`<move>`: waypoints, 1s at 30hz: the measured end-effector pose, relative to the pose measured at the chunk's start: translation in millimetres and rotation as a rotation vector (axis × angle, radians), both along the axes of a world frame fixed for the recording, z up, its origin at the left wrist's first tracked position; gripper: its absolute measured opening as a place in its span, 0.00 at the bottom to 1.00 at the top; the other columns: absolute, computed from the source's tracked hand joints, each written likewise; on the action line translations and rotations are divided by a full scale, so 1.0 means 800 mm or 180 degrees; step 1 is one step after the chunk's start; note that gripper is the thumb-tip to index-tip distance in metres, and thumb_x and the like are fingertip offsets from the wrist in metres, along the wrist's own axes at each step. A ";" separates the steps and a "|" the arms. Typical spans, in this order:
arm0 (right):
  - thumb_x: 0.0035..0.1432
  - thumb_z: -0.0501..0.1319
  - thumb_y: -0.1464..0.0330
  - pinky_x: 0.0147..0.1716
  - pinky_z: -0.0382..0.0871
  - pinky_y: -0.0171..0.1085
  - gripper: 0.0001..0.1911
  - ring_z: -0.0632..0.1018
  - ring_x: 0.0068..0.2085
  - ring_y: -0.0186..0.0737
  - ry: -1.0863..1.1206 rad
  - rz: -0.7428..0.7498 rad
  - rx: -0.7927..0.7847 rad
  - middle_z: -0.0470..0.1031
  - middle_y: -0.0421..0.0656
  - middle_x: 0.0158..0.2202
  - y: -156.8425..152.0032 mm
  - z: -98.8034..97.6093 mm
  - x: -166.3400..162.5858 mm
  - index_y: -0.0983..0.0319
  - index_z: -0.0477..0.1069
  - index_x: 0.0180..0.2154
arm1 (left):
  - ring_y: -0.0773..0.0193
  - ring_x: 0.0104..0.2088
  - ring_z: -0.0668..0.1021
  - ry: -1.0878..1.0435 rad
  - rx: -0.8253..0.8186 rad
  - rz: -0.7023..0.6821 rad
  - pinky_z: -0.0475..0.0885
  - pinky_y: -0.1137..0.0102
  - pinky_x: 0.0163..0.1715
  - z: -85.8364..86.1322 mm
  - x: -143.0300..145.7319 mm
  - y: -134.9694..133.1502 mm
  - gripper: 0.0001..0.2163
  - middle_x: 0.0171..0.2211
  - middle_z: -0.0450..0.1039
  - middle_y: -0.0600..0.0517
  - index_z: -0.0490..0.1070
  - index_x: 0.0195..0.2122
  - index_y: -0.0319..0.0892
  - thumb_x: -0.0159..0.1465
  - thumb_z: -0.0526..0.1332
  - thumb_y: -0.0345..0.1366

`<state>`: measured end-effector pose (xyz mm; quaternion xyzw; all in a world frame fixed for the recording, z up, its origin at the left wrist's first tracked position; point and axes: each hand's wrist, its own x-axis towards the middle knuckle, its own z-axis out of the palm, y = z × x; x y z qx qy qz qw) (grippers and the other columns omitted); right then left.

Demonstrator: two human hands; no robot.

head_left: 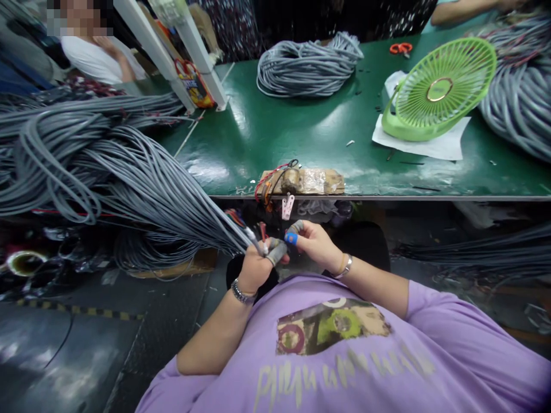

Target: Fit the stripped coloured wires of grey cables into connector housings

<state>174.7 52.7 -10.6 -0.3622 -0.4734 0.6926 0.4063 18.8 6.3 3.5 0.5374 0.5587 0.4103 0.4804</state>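
Below the near edge of the green table, just in front of the purple shirt, the person's two hands meet. The left hand is clamped around the gathered ends of a thick bundle of grey cables, which fans out to the left and up over that side. The right hand, fingers taped grey and blue, is pinched together on something small just beside the left fist; what it grips is too small to tell. On the near edge directly above the hands sits a taped wooden block with red and black wires. Farther back on the table, a green fan stands on white paper toward the right edge, a grey coil lies near the far edge, and orange scissors lie behind the fan.
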 end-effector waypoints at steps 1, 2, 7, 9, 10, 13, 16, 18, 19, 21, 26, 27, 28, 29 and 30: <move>0.41 0.71 0.55 0.22 0.61 0.30 0.21 0.65 0.23 0.28 0.0001 0.0027 -0.0004 0.69 0.36 0.23 0.001 0.002 -0.002 0.63 0.67 0.27 | 0.68 0.22 0.74 0.0185 0.0002 -0.0199 0.68 0.73 0.23 0.002 -0.001 0.000 0.11 0.21 0.75 0.51 0.75 0.23 0.39 0.56 0.67 0.41; 0.40 0.72 0.55 0.23 0.62 0.31 0.22 0.66 0.23 0.29 0.0000 0.0065 -0.0010 0.69 0.36 0.23 0.002 0.003 -0.005 0.63 0.67 0.27 | 0.66 0.23 0.75 0.0328 0.0002 -0.0329 0.69 0.73 0.25 0.003 -0.001 0.000 0.10 0.21 0.75 0.52 0.76 0.23 0.39 0.54 0.68 0.40; 0.45 0.66 0.46 0.20 0.58 0.31 0.26 0.62 0.20 0.27 -0.0141 -0.0122 -0.0034 0.64 0.35 0.19 0.003 0.002 -0.006 0.63 0.65 0.25 | 0.69 0.20 0.72 0.0072 -0.0127 -0.0094 0.65 0.74 0.21 -0.002 -0.006 -0.002 0.12 0.20 0.75 0.51 0.74 0.22 0.39 0.57 0.65 0.41; 0.47 0.63 0.44 0.20 0.58 0.31 0.27 0.62 0.20 0.27 -0.0068 -0.0059 -0.0088 0.65 0.35 0.21 0.002 0.000 -0.002 0.63 0.67 0.29 | 0.72 0.17 0.69 -0.0257 -0.0192 0.0136 0.60 0.75 0.17 -0.007 -0.008 -0.002 0.13 0.19 0.74 0.51 0.73 0.22 0.38 0.59 0.64 0.42; 0.47 0.63 0.44 0.20 0.58 0.31 0.28 0.63 0.21 0.27 -0.0015 0.0061 -0.0110 0.66 0.36 0.23 0.002 0.000 0.000 0.64 0.68 0.32 | 0.73 0.16 0.67 -0.0375 -0.0219 0.0212 0.58 0.76 0.16 -0.009 -0.010 -0.002 0.13 0.20 0.75 0.51 0.73 0.22 0.38 0.59 0.64 0.42; 0.43 0.69 0.51 0.22 0.59 0.31 0.27 0.66 0.24 0.28 0.0050 0.0470 -0.0143 0.70 0.38 0.27 0.002 0.003 0.002 0.64 0.69 0.37 | 0.73 0.17 0.67 -0.0456 -0.0201 0.0199 0.58 0.76 0.16 -0.011 -0.012 -0.002 0.12 0.20 0.75 0.51 0.73 0.23 0.38 0.58 0.65 0.42; 0.43 0.70 0.57 0.22 0.58 0.30 0.21 0.67 0.24 0.29 0.0071 0.0545 -0.0190 0.70 0.37 0.24 0.002 0.008 -0.001 0.64 0.68 0.33 | 0.73 0.17 0.67 -0.0366 -0.0166 0.0093 0.59 0.76 0.17 -0.010 -0.011 -0.003 0.12 0.20 0.75 0.51 0.74 0.23 0.38 0.58 0.66 0.42; 0.44 0.68 0.60 0.21 0.56 0.30 0.17 0.65 0.23 0.28 0.0054 0.0461 -0.0258 0.68 0.36 0.23 0.003 0.007 -0.003 0.64 0.68 0.30 | 0.73 0.17 0.67 -0.0311 -0.0162 0.0132 0.59 0.76 0.17 -0.010 -0.008 -0.004 0.13 0.20 0.75 0.51 0.74 0.23 0.38 0.58 0.66 0.42; 0.44 0.67 0.62 0.20 0.56 0.30 0.14 0.64 0.22 0.27 0.0045 0.0411 -0.0313 0.67 0.35 0.22 0.003 0.006 -0.004 0.64 0.67 0.28 | 0.74 0.17 0.67 -0.0304 -0.0147 0.0200 0.59 0.76 0.17 -0.010 -0.006 -0.005 0.13 0.20 0.75 0.51 0.73 0.23 0.38 0.58 0.65 0.42; 0.44 0.65 0.64 0.19 0.54 0.30 0.11 0.61 0.20 0.26 0.0083 0.0336 -0.0452 0.65 0.34 0.19 0.002 0.002 -0.005 0.64 0.67 0.26 | 0.74 0.17 0.67 -0.0340 -0.0087 0.0399 0.59 0.76 0.17 -0.011 -0.002 -0.006 0.13 0.20 0.75 0.51 0.74 0.24 0.38 0.59 0.65 0.42; 0.43 0.64 0.67 0.20 0.55 0.30 0.08 0.61 0.20 0.27 0.0128 0.0251 -0.0438 0.64 0.34 0.19 -0.004 -0.005 -0.004 0.63 0.67 0.25 | 0.73 0.17 0.68 -0.0481 0.0070 0.0720 0.59 0.77 0.17 -0.015 0.004 -0.007 0.12 0.20 0.75 0.51 0.75 0.26 0.38 0.59 0.64 0.41; 0.43 0.64 0.67 0.21 0.56 0.30 0.08 0.62 0.21 0.27 0.0090 0.0232 -0.0345 0.65 0.34 0.19 -0.005 -0.005 -0.003 0.63 0.67 0.25 | 0.73 0.17 0.68 -0.0512 0.0096 0.0764 0.59 0.77 0.16 -0.015 0.004 -0.006 0.12 0.20 0.75 0.51 0.74 0.25 0.38 0.59 0.64 0.41; 0.43 0.64 0.67 0.21 0.56 0.30 0.08 0.62 0.22 0.27 0.0051 0.0219 -0.0251 0.65 0.35 0.20 -0.006 -0.005 -0.002 0.64 0.67 0.25 | 0.72 0.17 0.69 -0.0546 0.0105 0.0801 0.59 0.77 0.16 -0.016 0.005 -0.006 0.11 0.20 0.75 0.51 0.74 0.25 0.38 0.59 0.64 0.41; 0.43 0.65 0.67 0.22 0.56 0.30 0.09 0.63 0.22 0.28 0.0015 0.0213 -0.0173 0.65 0.35 0.20 -0.006 -0.005 -0.001 0.64 0.67 0.25 | 0.72 0.17 0.69 -0.0574 0.0098 0.0830 0.59 0.77 0.16 -0.016 0.005 -0.005 0.11 0.20 0.75 0.52 0.74 0.26 0.38 0.59 0.64 0.41; 0.44 0.65 0.66 0.22 0.57 0.30 0.09 0.63 0.23 0.28 -0.0023 0.0208 -0.0116 0.66 0.35 0.21 -0.006 -0.003 0.000 0.64 0.67 0.25 | 0.72 0.17 0.69 -0.0591 0.0077 0.0848 0.60 0.77 0.16 -0.016 0.005 -0.005 0.11 0.20 0.75 0.52 0.74 0.26 0.38 0.59 0.64 0.41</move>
